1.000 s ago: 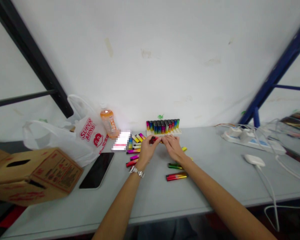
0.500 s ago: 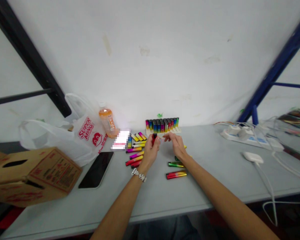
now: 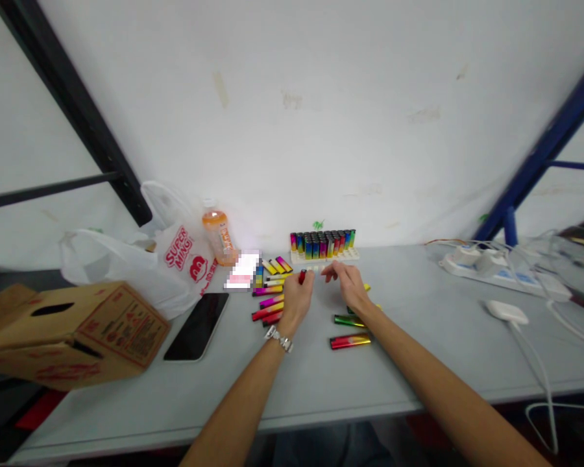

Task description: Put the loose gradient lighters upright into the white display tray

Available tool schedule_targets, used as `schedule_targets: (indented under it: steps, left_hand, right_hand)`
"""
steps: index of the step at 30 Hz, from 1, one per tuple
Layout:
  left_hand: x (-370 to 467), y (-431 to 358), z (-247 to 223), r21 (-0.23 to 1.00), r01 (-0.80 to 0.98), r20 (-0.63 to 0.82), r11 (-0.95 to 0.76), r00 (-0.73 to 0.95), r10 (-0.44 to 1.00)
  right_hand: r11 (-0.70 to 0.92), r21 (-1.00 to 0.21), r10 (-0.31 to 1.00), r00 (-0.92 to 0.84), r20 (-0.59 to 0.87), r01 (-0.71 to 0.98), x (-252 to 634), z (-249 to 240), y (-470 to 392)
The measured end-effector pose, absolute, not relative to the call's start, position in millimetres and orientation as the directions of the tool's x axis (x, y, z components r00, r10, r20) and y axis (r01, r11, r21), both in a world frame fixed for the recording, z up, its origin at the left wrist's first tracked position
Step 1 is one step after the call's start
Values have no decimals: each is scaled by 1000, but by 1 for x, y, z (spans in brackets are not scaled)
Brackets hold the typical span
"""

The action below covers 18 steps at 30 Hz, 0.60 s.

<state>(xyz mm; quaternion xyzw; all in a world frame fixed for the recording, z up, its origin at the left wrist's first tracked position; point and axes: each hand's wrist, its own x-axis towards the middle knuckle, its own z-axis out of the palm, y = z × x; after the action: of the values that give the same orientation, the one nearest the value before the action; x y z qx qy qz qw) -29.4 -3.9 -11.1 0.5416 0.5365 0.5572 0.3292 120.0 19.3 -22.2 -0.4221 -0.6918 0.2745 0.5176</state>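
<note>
My left hand (image 3: 298, 299) is closed around a red lighter (image 3: 302, 277), whose dark top end pokes out above the fingers. Just to its right, my right hand (image 3: 349, 283) hovers with fingers loosely bent and apart, and I see nothing held in it. Behind both hands, several colourful lighters (image 3: 322, 245) stand upright in a white rack (image 3: 353, 255). More lighters lie loose left of my left hand, among them a red one (image 3: 267, 312). Under my right forearm are a green lighter (image 3: 348, 320) and a red and gold lighter (image 3: 350, 341).
On the grey table (image 3: 233, 395), a black phone (image 3: 197, 326), a cardboard box (image 3: 111, 337), a white plastic bag (image 3: 175, 259) and an orange drink bottle (image 3: 219, 237) stand or lie at left. A power strip (image 3: 506, 274) and white charger (image 3: 507, 312) with cables lie at right.
The camera view has turned slightly left. My left hand has tilted, so less of the red lighter shows. My right hand stays bent close to the left, with a small gap between them.
</note>
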Motion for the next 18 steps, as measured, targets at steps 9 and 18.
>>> schedule_targets:
  steps: [9,18]
  left_hand:
    - [-28,-4,-12,946,274,233,-173,-205,951]
    - [-29,-2,-16,956,200,236,-214,-92,967]
  right_hand:
    - [496,-817,867,-130,480,293,117,-18,15]
    - [573,-777,819,-167,548,262,107,-1,-2]
